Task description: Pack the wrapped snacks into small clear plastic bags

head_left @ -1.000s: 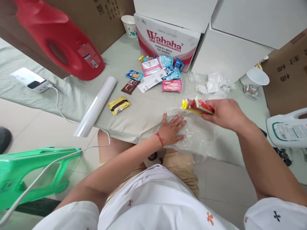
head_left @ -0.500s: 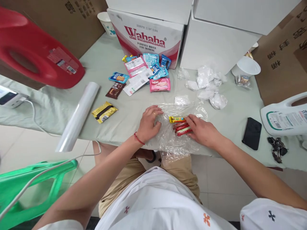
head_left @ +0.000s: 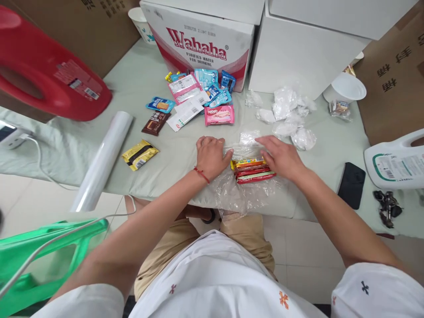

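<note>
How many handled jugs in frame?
2: the red jug at the far left and the white jug at the far right, beside the black phone. Others could be hidden behind the boxes.

So, everything relative to the snack bars (head_left: 253, 171): they're sitting on a plastic sheet (head_left: 243, 194) on the table (head_left: 175, 163), left hand (head_left: 213, 157) just to their left, right hand (head_left: 281, 157) just to their right. Behind them is a pile of snack packets (head_left: 200, 97) (water box (head_left: 198, 42) farther back). Film roll (head_left: 101, 163) well left of them; phone (head_left: 351, 185) right, keys (head_left: 387, 210) farther right.
</note>
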A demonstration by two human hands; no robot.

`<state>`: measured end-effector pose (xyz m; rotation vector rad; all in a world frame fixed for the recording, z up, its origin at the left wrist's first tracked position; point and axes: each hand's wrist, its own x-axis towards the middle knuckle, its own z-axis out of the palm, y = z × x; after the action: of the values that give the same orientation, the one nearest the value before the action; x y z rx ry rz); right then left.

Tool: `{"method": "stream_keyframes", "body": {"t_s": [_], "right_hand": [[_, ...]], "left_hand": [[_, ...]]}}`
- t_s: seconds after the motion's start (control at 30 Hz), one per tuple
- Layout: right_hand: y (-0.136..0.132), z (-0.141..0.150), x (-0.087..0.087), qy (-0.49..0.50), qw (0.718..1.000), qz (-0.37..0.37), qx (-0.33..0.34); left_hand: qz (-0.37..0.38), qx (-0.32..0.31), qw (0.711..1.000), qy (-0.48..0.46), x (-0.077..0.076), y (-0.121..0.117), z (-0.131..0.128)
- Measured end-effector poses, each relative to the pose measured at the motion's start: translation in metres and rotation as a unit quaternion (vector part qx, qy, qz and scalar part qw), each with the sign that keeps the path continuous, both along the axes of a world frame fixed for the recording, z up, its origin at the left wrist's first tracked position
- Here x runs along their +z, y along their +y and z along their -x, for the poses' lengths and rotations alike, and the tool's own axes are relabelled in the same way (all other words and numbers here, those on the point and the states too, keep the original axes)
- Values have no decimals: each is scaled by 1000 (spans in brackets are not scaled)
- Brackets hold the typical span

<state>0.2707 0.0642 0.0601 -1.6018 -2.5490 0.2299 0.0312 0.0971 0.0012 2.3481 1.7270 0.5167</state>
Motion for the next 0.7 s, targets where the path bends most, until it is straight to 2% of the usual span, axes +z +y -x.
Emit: {"method": "stream_keyframes", "body": {"t_s": [0.13, 0.23, 0.37, 0.5, 0.57, 0.7], "right_hand": [[40, 1, -4, -39, 996, 39, 76], [42, 2, 4, -127, 989, 47, 61], [4, -18, 16, -180, 983, -15, 25], [-51, -54, 3, -158, 987, 7, 35], [-76, -70, -9, -114, 993, 19, 37], [-113, -84, -25, -34, 999, 5, -41]], "left_hand": [[-5, -83, 996, -30, 9, -6, 8], [-57, -168, 984, -25, 19, -21, 14], [-93, -295, 951, 10, 21, -49, 18], [-69, -395, 915, 35, 9, -74, 20], [-60, -407, 911, 37, 3, -81, 20], [-58, -366, 927, 52, 1, -86, 13]]}}
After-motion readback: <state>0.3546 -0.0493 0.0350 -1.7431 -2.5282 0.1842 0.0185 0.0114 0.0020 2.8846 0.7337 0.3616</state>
